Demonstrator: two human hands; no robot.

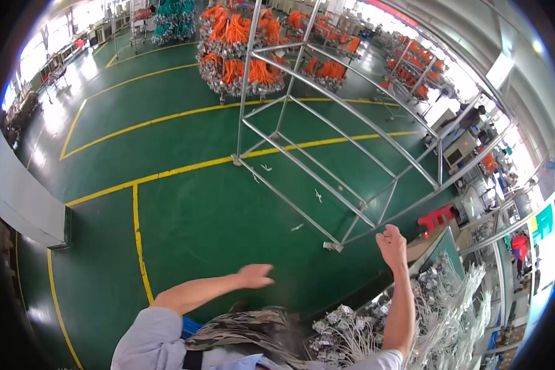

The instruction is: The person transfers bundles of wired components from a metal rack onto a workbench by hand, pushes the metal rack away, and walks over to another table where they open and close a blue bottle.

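My left hand (pixel 256 276) is held out over the green floor in front of my body, its fingers stretched out and slightly blurred, with nothing in them. Farther right, my right hand (pixel 392 248) is raised with loosely bent fingers, and I see nothing held in it. It is near the lower right corner of a bare metal tube rack (pixel 247 80); whether it touches the rack is unclear. Below my right forearm lies a big heap of white cables (pixel 459 311) with pale connectors (pixel 345 327) at their ends.
Racks hung with orange cable bundles (pixel 237 31) stand at the back, with teal bundles (pixel 174 18) to their left. A pillar (pixel 28 191) rises at left. A red plastic object (pixel 438 216) sits at right, near a person (pixel 468 120) at a workbench. White scraps (pixel 317 195) lie on the floor.
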